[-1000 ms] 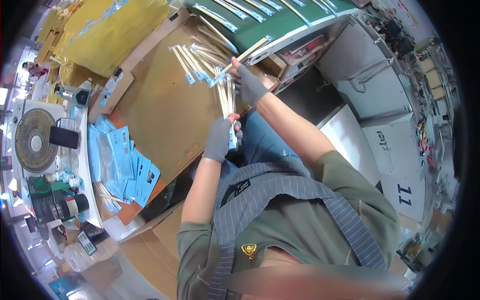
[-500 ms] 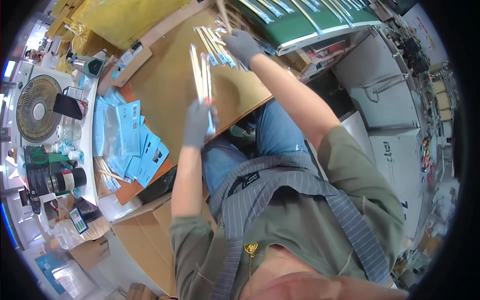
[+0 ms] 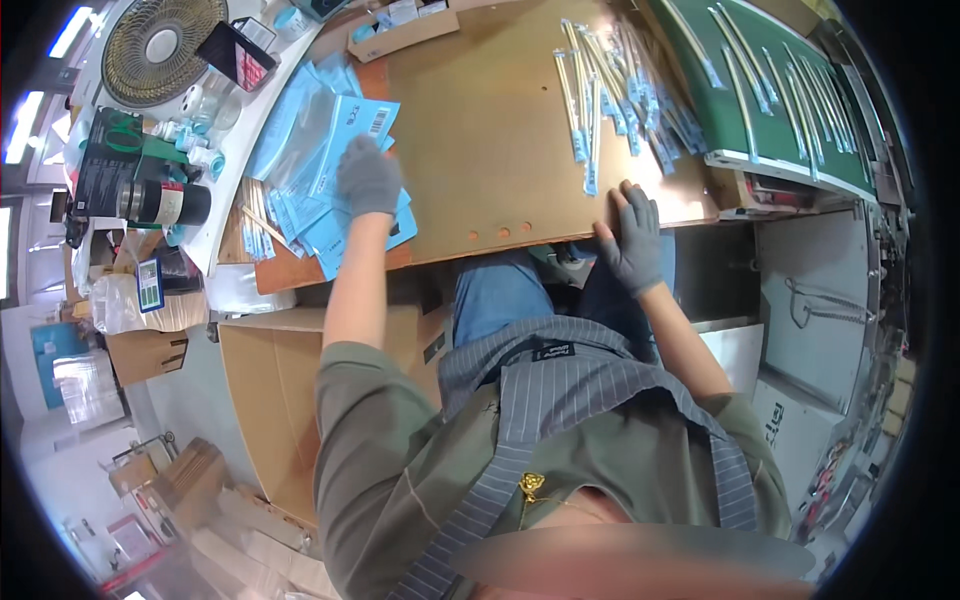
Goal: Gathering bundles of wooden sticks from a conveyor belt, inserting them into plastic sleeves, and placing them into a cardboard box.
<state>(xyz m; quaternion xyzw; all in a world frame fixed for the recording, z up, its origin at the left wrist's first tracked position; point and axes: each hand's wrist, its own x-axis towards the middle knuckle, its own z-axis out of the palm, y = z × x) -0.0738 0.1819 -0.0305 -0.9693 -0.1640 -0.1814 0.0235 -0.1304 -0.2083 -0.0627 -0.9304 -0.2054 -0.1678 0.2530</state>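
The left hand [image 3: 369, 177] is over blue packets [image 3: 325, 165], left on the worktop [image 3: 470, 140]; its grip cannot be told. The right hand [image 3: 632, 240], empty, fingers spread, is at the near edge; wrapped sticks [image 3: 615, 98] lie just beyond.

A brown table [image 3: 470, 140] is filling twelve o'clock, and glare [image 3: 690, 211] is shining near its right corner. A green bench [image 3: 718, 115] is standing beside it at two o'clock, while a gray cabinet [image 3: 830, 272] is sitting at three. A white side table [image 3: 240, 142] is running along ten o'clock near a round fan [image 3: 162, 45], and bright panels [image 3: 18, 132], lamps or windows, are glowing beyond. Gray floor [image 3: 202, 385] is showing toward eight o'clock, where a cardboard box [image 3: 265, 405] is standing.
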